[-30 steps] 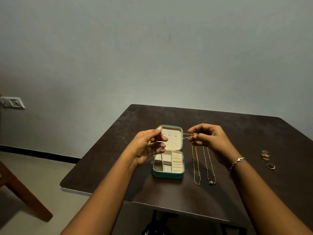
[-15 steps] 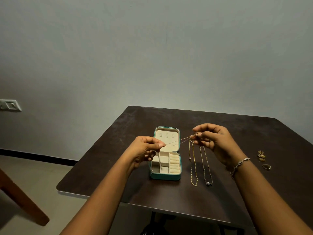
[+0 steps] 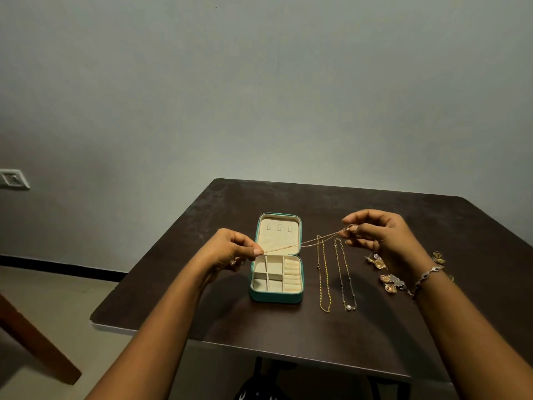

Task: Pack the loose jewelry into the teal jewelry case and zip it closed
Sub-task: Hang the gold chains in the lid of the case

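Left hand (image 3: 230, 249) and right hand (image 3: 380, 238) each pinch one end of a fine gold chain (image 3: 305, 241), held taut over the open teal jewelry case (image 3: 277, 297), presumably to untangle it before stowing; a gold necklace (image 3: 323, 272) and a pearl-pendant necklace (image 3: 344, 272) lie at the case's 3 o'clock.

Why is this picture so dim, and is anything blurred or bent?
Head view: dim light; soft arm shadows on the dark brown table beside the teal jewelry case; wide lens bows the table edges; thin gold chain from left hand to right hand looks sharp.
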The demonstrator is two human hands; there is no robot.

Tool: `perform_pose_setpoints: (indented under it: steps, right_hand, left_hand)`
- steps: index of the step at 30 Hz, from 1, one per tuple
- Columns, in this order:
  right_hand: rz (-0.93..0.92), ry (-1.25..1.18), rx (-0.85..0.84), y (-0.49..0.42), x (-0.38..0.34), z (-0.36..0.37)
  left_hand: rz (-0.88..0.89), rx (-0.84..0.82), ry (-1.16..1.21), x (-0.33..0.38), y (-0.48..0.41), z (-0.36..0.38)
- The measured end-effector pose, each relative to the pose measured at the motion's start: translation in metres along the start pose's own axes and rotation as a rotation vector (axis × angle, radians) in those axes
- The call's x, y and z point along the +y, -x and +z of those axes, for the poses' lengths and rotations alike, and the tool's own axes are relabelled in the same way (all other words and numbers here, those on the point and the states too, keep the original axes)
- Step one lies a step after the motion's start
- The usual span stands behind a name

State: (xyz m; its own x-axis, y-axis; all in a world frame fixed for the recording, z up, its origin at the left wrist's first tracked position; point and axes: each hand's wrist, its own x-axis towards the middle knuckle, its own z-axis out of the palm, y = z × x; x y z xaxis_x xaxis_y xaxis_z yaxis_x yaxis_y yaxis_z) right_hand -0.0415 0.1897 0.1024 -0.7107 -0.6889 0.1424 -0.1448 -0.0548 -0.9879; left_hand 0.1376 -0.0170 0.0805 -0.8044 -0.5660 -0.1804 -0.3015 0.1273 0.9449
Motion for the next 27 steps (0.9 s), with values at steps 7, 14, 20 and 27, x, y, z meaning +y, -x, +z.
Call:
perform_pose_setpoints:
  steps: [7,14,20,27]
  right_hand:
    - [-0.015,0.048,-0.020,0.005,0.004,-0.009]
    - [-0.065,0.192,-0.035,0.013,0.009,-0.020]
    - [-0.107,0.232,-0.045,0.023,0.013,-0.027]
    - [-0.107,0.269,-0.041,0.034,0.024,-0.038]
  left_hand:
    - [0.007,0.042,-0.068,-0.002,0.000,-0.005]
    - [0.048,0.148,-0.020,0.000,-0.001,-0.006]
    - [0.112,0.219,0.056,0.004,-0.001,-0.003]
    - [0.157,0.281,0.226,0.017,-0.012,0.006]
